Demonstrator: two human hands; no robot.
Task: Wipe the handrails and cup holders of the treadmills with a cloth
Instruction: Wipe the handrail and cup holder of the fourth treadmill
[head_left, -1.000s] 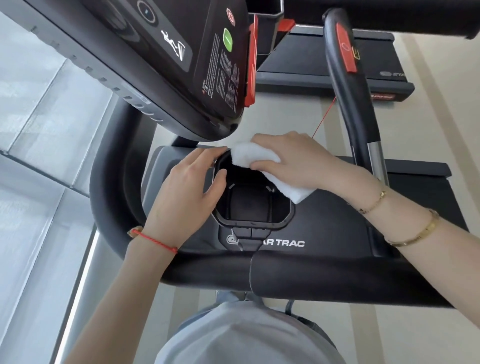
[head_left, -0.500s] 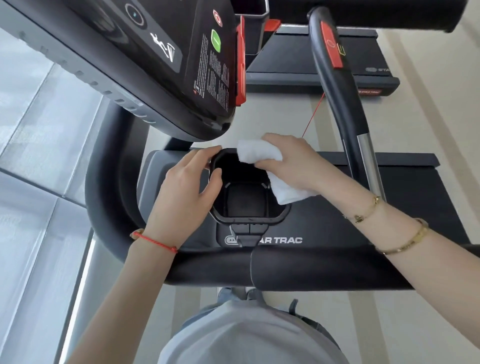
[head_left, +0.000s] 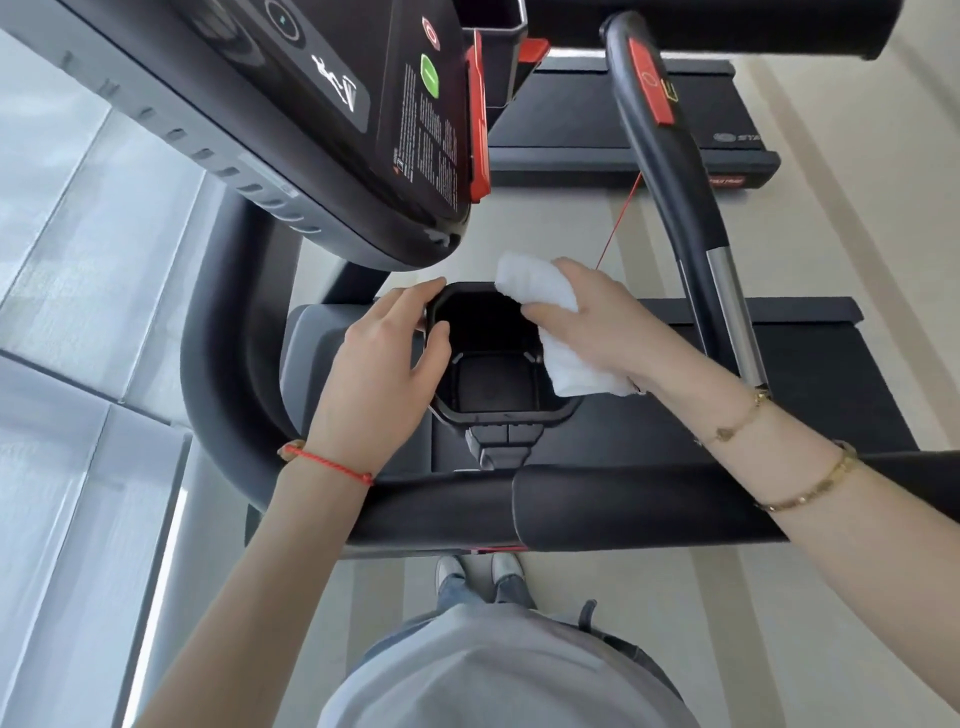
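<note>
Pale beige flooring ran under the treadmills, with frosted window panels filling the left of the frame. At centre sat the black cup holder (head_left: 498, 358), an eight-sided hard plastic well with a raised rim and a flat ribbed floor, fixed below the console (head_left: 322, 104) and just beyond the thick, matte padded handrail (head_left: 597, 512) crossing the lower middle.

The left hand (head_left: 384, 374) gripped the holder's left rim, thumb hooked inside, fingers curled along the outer edge. The right hand (head_left: 597, 325) clenched a folded white cloth (head_left: 540, 291), pressing it on the upper right rim, with a loose end hanging down the right inner wall.

The cloth looked soft, light and limp, likely bunching unless held as a firm wad under the fingers. The holder appeared stiff and smooth, probably slippery when damp, so bracing at the rim suited it. The curved upright bar (head_left: 670, 171) at upper right was glossy black with a metal section.
</note>
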